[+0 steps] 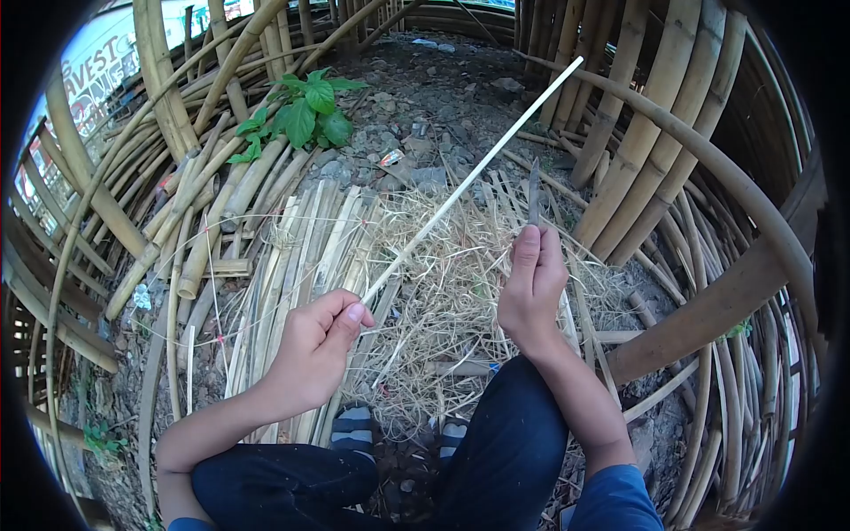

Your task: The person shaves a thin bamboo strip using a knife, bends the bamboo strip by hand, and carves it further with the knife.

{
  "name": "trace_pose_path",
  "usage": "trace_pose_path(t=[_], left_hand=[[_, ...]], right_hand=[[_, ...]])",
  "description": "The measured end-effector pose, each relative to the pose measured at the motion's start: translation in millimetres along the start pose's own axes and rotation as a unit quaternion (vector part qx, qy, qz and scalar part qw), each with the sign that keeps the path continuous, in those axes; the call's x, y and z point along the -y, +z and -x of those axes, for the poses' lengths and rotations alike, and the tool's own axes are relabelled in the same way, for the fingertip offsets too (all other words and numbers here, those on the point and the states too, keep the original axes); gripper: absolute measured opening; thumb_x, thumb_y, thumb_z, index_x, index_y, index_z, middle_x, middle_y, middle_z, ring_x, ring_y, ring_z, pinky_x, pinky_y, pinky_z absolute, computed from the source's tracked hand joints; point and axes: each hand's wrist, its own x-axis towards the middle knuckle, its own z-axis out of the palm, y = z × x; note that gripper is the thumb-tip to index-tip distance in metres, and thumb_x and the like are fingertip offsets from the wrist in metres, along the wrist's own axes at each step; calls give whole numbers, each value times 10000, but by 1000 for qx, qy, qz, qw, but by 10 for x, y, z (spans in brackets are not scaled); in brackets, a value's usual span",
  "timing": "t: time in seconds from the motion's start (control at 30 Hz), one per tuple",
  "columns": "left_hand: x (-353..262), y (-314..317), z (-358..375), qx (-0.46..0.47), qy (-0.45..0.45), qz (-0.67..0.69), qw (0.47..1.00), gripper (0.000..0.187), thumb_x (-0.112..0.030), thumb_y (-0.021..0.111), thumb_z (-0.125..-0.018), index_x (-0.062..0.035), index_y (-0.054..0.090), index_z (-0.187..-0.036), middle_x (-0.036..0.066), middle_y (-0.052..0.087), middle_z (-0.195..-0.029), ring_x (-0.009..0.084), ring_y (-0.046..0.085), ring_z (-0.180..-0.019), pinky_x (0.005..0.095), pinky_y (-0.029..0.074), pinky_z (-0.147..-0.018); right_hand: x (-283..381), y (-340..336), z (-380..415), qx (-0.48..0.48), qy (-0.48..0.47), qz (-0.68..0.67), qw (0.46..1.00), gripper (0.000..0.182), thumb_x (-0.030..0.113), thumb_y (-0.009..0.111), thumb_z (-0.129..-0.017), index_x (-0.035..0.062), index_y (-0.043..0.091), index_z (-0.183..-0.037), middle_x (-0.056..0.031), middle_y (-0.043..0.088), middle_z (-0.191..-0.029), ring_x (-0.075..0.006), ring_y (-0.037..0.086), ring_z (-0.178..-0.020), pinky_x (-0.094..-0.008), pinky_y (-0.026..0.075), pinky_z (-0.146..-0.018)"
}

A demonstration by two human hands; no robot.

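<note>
My left hand (pixel 320 341) pinches the lower end of a long, thin, pale strip (pixel 478 170), which slants up and to the right. On the right, my right hand (pixel 534 279) grips a knife (pixel 534 196), its narrow dark blade pointing up. Strip and blade are apart. Beneath and between my hands lies a heap of thin curled shavings (pixel 443 292). Split pale slats (pixel 305 239) lie side by side to the left of the heap.
Bamboo poles (pixel 660 124) stand at the right, near a thick leaning pole (pixel 708 305). More poles (pixel 164 80) and a green leafy plant (pixel 310 111) are at the upper left. Stony ground (pixel 398 115) lies ahead. My knees and sandalled feet are below.
</note>
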Motion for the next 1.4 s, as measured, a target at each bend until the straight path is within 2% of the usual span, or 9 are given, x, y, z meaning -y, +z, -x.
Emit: trace_pose_path(t=[0.13,0.2,0.27,0.4,0.47,1.13,1.2,1.3,1.4], left_hand=[[-11,49,2,8,3,1,1000,219,-158,458,-1013,-10,577,-905,-43,426,-668,31,360,-612,204,314,-564],[2,93,4,17,2,-15,1000,215,-157,459,-1012,-11,579,-911,-43,428,-672,28,362,-620,202,314,-567],[69,143,1,13,62,-65,996,224,-138,467,-1001,6,601,-894,-6,434,-547,45,364,-487,261,300,-457],[-75,185,58,-7,76,-92,993,218,-121,480,-991,14,599,-866,27,448,-529,63,387,-454,282,303,-437],[-98,190,72,-34,140,-127,981,203,-99,490,-980,23,596,-857,35,466,-532,72,411,-455,287,314,-436],[-99,64,123,-44,108,-151,982,238,-121,491,-981,25,594,-823,33,446,-527,75,403,-479,282,318,-458],[-53,30,127,-47,125,-153,979,228,-112,495,-976,32,595,-831,53,450,-501,94,418,-437,301,320,-435],[9,-25,178,-54,114,-152,980,227,-110,499,-975,27,595,-821,47,437,-494,89,406,-436,299,316,-436],[-3,-32,197,-9,27,-157,987,252,-130,487,-982,15,595,-807,20,480,-572,59,421,-546,257,350,-510]], right_hand=[[26,-23,59,56,-127,31,990,282,251,516,-979,9,531,-834,-109,523,-550,-228,542,-449,-356,411,-449],[128,66,112,165,-279,76,943,287,267,580,-936,21,529,-798,-90,514,-520,-235,547,-417,-357,426,-409],[225,112,140,169,-288,99,938,306,285,597,-921,24,522,-780,-90,512,-512,-236,553,-415,-353,433,-400],[207,160,131,118,-353,178,911,369,342,604,-911,42,498,-724,-83,513,-498,-215,543,-392,-329,425,-366],[198,131,103,115,-338,217,909,383,358,598,-913,49,492,-713,-78,516,-500,-209,537,-385,-321,422,-359],[-34,138,-13,108,-350,285,885,400,357,484,-979,63,475,-707,-71,495,-509,-223,505,-386,-342,392,-369],[-65,130,-53,93,-294,310,899,391,353,483,-981,64,474,-719,-76,489,-495,-235,495,-374,-359,385,-366],[-325,23,-210,77,-228,352,904,400,377,515,-963,70,473,-711,-71,509,-463,-235,524,-357,-354,407,-339],[-403,-27,-172,70,-248,351,900,389,353,494,-977,65,480,-717,-80,504,-448,-251,527,-351,-365,407,-339]])
